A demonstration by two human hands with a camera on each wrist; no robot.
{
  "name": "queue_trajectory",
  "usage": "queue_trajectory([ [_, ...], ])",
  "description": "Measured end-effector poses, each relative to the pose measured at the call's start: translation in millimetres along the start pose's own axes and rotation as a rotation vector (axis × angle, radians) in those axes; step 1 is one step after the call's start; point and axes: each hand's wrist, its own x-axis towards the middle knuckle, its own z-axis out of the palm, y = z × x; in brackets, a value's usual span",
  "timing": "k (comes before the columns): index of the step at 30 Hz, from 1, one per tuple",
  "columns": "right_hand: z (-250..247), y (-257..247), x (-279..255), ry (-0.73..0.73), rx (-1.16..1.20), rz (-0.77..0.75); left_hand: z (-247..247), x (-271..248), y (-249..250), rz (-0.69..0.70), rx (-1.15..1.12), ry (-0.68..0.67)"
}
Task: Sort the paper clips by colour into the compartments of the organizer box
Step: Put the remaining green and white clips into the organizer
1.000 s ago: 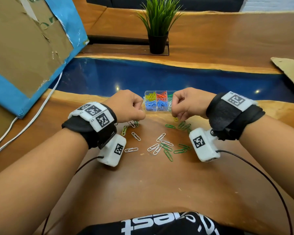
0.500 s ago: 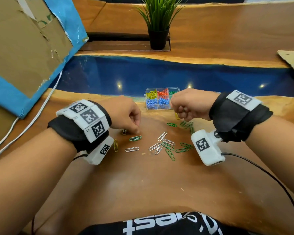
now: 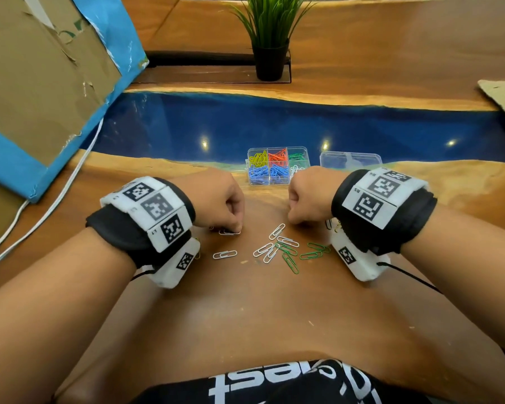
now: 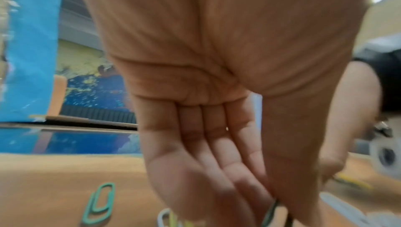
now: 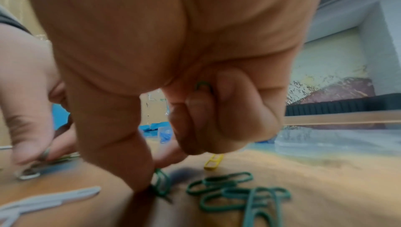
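Observation:
The clear organizer box (image 3: 277, 182) holds yellow, red, green, blue and white clips in separate compartments. Loose white clips (image 3: 264, 249) and green clips (image 3: 289, 259) lie on the wood in front of it. My left hand (image 3: 235, 227) is down on the table and pinches a greenish clip (image 4: 271, 213) between thumb and fingers, over a white clip (image 3: 229, 232). My right hand (image 3: 296, 220) is low beside the pile. It keeps one green clip (image 5: 204, 85) under its curled fingers and pinches another green clip (image 5: 161, 183) off the table.
The box's clear lid (image 3: 350, 160) lies to its right. A potted plant (image 3: 270, 39) stands at the back, and a cardboard and blue panel (image 3: 41, 83) with white cables leans at the left. One yellow clip (image 5: 213, 162) lies near my right hand.
Both hands have come back from the organizer box and dropped to the loose clips. The left now pinches a clip; the right has reached the green ones.

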Motion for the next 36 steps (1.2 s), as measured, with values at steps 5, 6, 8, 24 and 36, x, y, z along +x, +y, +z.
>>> queue_trajectory([
  [5,-2,7,-3,-0.029,0.135,0.007,-9,-2,-15,-0.022,-0.34,0.078],
  [6,-4,9,-4,-0.039,0.265,0.023,-10,-2,-19,-0.033,-0.43,0.092],
  [8,-6,15,-3,-0.098,0.668,0.061,-11,1,-28,-0.06,-0.526,0.116],
  [24,-7,54,-19,0.17,0.216,-0.044,-11,24,-9,-0.052,0.224,0.11],
  [36,-2,35,-11,0.129,-0.008,-0.118,-8,24,-8,-0.085,0.113,0.123],
])
